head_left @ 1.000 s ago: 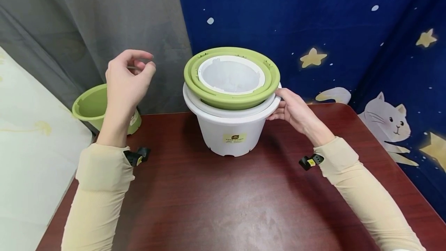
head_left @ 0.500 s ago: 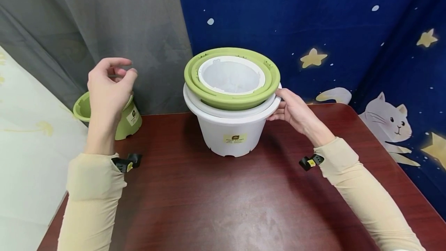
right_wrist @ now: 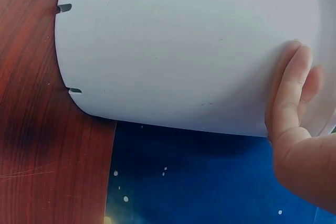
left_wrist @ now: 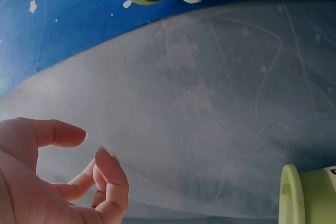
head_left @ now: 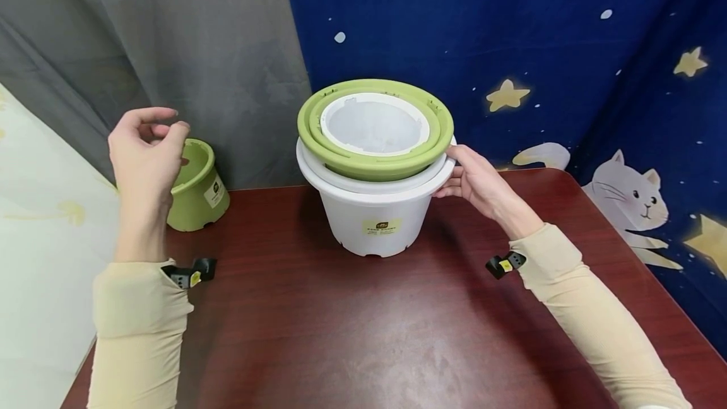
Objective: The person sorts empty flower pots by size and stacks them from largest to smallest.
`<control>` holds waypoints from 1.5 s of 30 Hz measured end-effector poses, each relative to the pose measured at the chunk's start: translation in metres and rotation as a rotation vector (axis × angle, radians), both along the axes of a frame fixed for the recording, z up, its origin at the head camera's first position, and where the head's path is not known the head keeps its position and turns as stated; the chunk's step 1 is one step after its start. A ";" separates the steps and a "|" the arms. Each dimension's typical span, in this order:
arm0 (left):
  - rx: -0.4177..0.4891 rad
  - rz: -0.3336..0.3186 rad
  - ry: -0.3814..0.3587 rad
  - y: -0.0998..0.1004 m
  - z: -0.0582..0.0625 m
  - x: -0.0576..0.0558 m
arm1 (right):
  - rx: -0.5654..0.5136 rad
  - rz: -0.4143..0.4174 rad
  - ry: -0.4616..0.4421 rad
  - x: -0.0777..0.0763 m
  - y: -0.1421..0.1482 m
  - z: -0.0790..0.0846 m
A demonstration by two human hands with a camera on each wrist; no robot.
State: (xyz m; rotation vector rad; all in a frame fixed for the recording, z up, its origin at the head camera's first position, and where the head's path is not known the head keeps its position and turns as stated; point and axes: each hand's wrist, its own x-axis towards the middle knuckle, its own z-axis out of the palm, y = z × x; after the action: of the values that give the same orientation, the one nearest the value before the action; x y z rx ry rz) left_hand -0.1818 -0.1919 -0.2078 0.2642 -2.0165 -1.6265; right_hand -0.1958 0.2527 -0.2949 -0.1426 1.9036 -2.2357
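A stack of nested plastic flowerpots stands upright on the table. Its outermost pot is a large white flowerpot (head_left: 346, 219) with a yellow label. Inside sit another white rim, a green flowerpot (head_left: 318, 153) and, innermost, a small white flowerpot (head_left: 375, 122). My right hand (head_left: 477, 178) grips the large pot's rim from the right, thumb up by the rim and fingers beneath it; the right wrist view has the fingers (right_wrist: 294, 87) against the wall. My left hand (head_left: 144, 156) hovers at the left, loosely curled around nothing, overlapping a separate green flowerpot (head_left: 199, 201) in the head view.
The dark red wooden table (head_left: 341, 320) carries everything. Behind it hang a grey curtain (head_left: 227, 49) and a blue curtain (head_left: 397, 17) with stars and a cat. A pale wall cloth (head_left: 40, 238) borders the left side.
My left hand has moved left and lower, away from the stack, exposing more of the separate green flowerpot. The right hand and the stack have stayed in place.
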 end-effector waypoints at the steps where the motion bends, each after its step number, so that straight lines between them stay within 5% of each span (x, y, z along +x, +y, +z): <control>1: 0.014 0.001 -0.002 -0.002 -0.001 0.000 | -0.001 0.001 -0.001 0.000 0.000 0.000; 11: 0.127 0.034 -0.033 -0.013 -0.010 -0.003 | -0.006 0.004 -0.001 0.000 0.000 -0.001; 33: 0.227 0.171 -0.165 -0.045 -0.032 -0.014 | -0.012 0.012 -0.013 0.001 -0.001 -0.001; 45: 0.258 0.191 -0.169 -0.061 -0.044 -0.021 | -0.003 0.001 -0.015 0.001 -0.001 0.000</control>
State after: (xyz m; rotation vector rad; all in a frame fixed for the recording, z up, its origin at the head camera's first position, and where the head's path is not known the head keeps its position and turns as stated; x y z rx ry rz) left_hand -0.2031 -0.2524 -0.2516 0.6872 -1.8311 -1.7888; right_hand -0.1952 0.2514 -0.2950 -0.1264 1.8924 -2.2321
